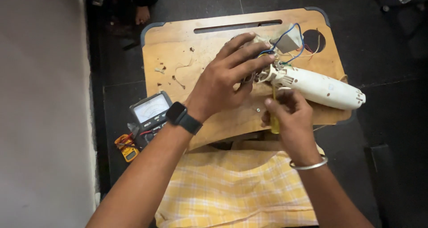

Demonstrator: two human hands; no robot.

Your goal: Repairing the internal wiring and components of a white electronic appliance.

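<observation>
Fingers (pixel 249 54) of your left hand (pixel 223 83) lie stretched and close together across the open end of the white plastic appliance body (pixel 318 89), pressing down on its exposed inner parts, thumb tucked beneath near the housing's neck. Your right hand (pixel 290 116) is curled shut around a yellow-handled screwdriver (pixel 274 121), thumb and fingertips pinching the shaft, which stands near upright with its tip at the housing just below your left fingers. That appliance body lies on its side on the wooden lap table (pixel 178 36), tapered end pointing toward the right edge, open end near the board's middle. Blue and white wires (pixel 292 43) loop out of the open end toward a small grey block (pixel 289 41) beside the round hole in the board. One small screw (pixel 258 109) sits loose on the wood, just left of your right thumb. Left of the board, on the dark floor (pixel 388 121), an analog meter (pixel 150 111) with a pale dial rests near a small yellow tester (pixel 127 148). Black watch (pixel 183 117) on your left wrist, metal bangle (pixel 308 165) on your right. Yellow checked cloth (pixel 232 188) covers your lap.
</observation>
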